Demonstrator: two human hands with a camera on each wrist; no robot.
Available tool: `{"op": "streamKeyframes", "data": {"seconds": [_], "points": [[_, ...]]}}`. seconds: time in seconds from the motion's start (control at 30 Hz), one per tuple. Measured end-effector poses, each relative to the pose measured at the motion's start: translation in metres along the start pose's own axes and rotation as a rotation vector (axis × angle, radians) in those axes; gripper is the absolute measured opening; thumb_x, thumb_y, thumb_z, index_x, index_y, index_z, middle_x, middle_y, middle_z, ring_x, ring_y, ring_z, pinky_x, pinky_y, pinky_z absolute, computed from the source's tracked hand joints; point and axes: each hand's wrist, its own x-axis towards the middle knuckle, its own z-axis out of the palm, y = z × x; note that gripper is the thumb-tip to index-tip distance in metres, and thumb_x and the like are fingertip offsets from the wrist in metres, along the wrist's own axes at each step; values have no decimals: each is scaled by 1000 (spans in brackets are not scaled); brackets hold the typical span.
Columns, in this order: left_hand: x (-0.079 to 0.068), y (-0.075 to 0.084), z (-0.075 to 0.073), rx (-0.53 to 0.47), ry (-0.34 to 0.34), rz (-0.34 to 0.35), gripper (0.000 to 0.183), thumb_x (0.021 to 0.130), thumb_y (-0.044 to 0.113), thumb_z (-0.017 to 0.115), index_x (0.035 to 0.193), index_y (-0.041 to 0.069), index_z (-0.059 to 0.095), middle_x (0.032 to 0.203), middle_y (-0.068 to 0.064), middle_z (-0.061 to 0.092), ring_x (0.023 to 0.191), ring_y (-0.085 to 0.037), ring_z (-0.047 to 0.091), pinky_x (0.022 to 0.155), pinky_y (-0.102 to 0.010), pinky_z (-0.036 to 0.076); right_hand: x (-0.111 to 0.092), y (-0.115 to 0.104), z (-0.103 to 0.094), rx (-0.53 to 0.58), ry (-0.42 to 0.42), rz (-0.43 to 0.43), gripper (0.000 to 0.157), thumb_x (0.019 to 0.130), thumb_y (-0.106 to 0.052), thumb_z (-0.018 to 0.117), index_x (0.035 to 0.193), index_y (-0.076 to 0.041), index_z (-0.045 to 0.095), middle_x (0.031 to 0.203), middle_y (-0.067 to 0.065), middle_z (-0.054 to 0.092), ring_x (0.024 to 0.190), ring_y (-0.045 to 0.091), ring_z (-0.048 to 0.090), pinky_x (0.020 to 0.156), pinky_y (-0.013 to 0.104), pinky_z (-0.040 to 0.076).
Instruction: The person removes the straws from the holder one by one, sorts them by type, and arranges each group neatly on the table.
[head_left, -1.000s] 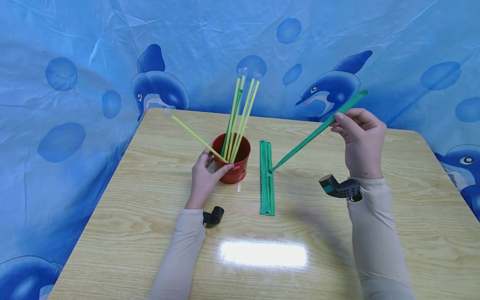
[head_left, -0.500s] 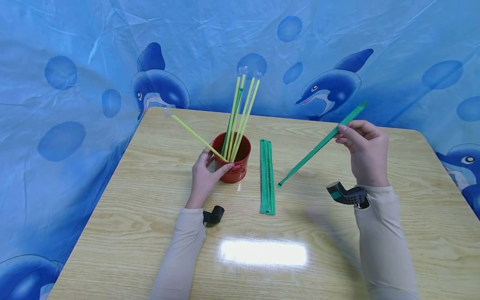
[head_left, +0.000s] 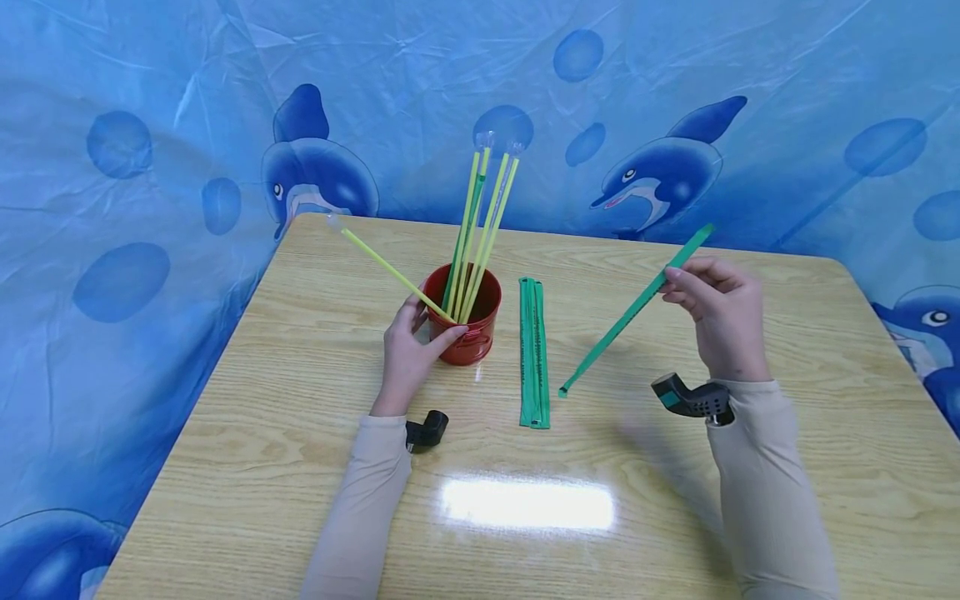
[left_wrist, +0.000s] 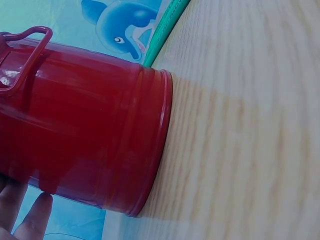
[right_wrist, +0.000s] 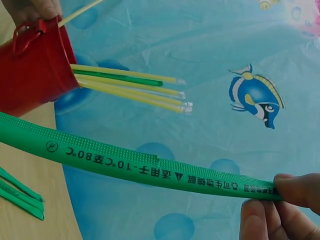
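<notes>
My left hand [head_left: 408, 362] grips a small red metal bucket [head_left: 468, 342] with thumb and fingers on either side near its rim. Several yellow straws [head_left: 491, 237] with clear wrapping at their tops and one green-wrapped straw [head_left: 457, 250] stand in it; one yellow straw leans far out to the left. To the right, my right hand [head_left: 723, 312] pinches another green-wrapped straw [head_left: 622, 325] near its upper end, its lower end slanting down to the left. Black printing shows along this straw's wrapper [right_wrist: 145, 170] in the right wrist view. In the left wrist view, fingers [left_wrist: 37, 215] touch the bucket's side.
Several green-wrapped straws [head_left: 534, 354] lie side by side on the wooden table [head_left: 300, 500], between the bucket and the held straw. Behind the table hangs a blue dolphin-print sheet [head_left: 420, 75]. Both wrists wear small black cameras [head_left: 690, 398].
My right hand has lowered a little, bringing the held straw down; its lower end has moved off the lying straws to the right and toward the front. My left hand and the bucket stay put.
</notes>
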Motion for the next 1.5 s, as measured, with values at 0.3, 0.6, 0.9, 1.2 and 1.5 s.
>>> {"op": "streamKeyframes", "data": {"seconds": [0.3, 0.6, 0.9, 1.2, 1.5], "points": [[0, -1, 0, 1, 0, 25, 72, 77, 18, 80, 138, 5, 44, 137, -11, 48, 125, -25, 47, 106, -36, 37, -1, 13, -3, -92, -81, 83, 6, 87, 3, 63, 89, 3, 69, 79, 7, 68, 69, 16, 65, 66, 23, 55], [1, -1, 0, -1, 3, 31, 72, 76, 18, 81, 137, 5, 45, 136, -11, 49, 125, -25, 48, 106, -36, 37, 2, 29, 0, -213, -131, 159, 5, 88, -4, 65, 90, -3, 70, 81, 2, 67, 71, 14, 65, 68, 23, 54], [1, -2, 0, 9, 5, 23, 73, 76, 20, 81, 138, 6, 45, 136, -11, 49, 124, -25, 48, 106, -37, 37, 8, 40, 4, -258, -160, 209, 8, 88, -10, 67, 91, -3, 69, 83, 2, 67, 72, 16, 65, 69, 24, 55], [0, -1, -1, 2, 11, 26, 70, 76, 18, 81, 136, 5, 46, 134, -12, 50, 123, -25, 49, 105, -37, 38, 20, 54, 10, -302, -189, 254, 10, 88, -13, 68, 90, -3, 69, 82, 2, 67, 73, 16, 65, 69, 24, 55], [1, -2, 0, 5, 3, 21, 71, 77, 20, 80, 138, 6, 45, 136, -11, 49, 124, -25, 48, 106, -38, 37, 32, 74, 13, -414, -206, 304, 12, 89, -15, 67, 93, -3, 67, 85, 0, 66, 74, 14, 64, 75, 30, 56]]}}
